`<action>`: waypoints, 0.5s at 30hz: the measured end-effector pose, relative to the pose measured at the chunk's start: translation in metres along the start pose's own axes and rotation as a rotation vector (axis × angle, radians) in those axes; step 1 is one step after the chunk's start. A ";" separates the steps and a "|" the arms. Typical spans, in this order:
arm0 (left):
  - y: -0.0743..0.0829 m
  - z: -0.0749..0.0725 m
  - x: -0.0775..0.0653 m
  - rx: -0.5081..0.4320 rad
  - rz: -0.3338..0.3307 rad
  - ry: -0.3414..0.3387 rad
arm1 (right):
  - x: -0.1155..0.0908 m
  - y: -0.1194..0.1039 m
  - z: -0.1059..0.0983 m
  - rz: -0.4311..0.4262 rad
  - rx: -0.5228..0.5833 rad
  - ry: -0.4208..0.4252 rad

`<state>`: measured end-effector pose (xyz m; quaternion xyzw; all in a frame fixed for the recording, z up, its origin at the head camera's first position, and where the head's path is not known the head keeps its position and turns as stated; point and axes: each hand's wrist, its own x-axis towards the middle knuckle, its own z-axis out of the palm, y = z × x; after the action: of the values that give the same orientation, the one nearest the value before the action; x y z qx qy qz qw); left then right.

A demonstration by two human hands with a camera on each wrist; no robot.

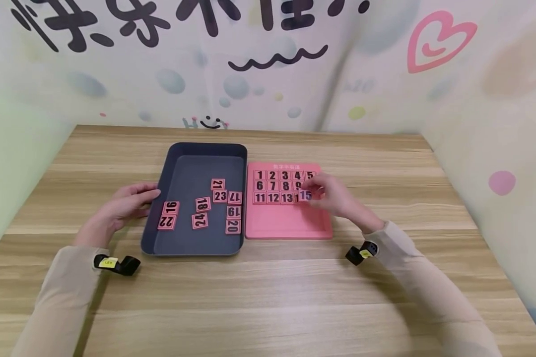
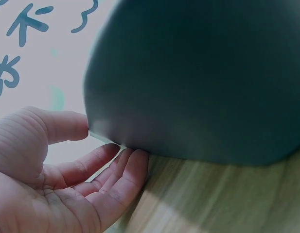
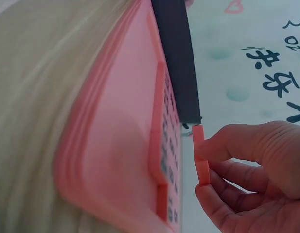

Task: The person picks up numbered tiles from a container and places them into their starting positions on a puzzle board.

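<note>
My right hand (image 1: pixel 332 194) pinches a pink number tile marked 15 (image 1: pixel 305 196) between thumb and fingers, close over the pink puzzle board (image 1: pixel 290 227). The tile (image 3: pixel 201 155) stands edge-on in the right wrist view, apart from the board's surface. Rows of tiles from 1 upward fill the board's upper part; the held tile and fingers hide some of them. My left hand (image 1: pixel 127 202) holds the left side of a dark grey tray (image 1: pixel 192 250), thumb at its rim. In the left wrist view, the other fingertips (image 2: pixel 135 162) rest against the tray's lower edge.
Several loose tiles lie in the tray, among them 16 (image 1: pixel 170 208), 18 (image 1: pixel 203 204), 21 (image 1: pixel 218 184) and 24 (image 1: pixel 199 220), turned various ways. Tray and board stand side by side on a wooden table (image 1: pixel 268 297). Behind it hangs a printed white backdrop (image 1: pixel 129 94).
</note>
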<state>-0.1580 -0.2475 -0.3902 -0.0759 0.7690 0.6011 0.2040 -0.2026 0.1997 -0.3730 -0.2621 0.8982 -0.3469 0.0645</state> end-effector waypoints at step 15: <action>-0.001 0.001 0.001 0.003 0.001 0.008 | -0.006 0.020 -0.004 0.034 -0.080 -0.011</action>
<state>-0.1583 -0.2471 -0.3912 -0.0778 0.7706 0.5998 0.2009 -0.2070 0.2177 -0.3835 -0.2512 0.9153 -0.3083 0.0645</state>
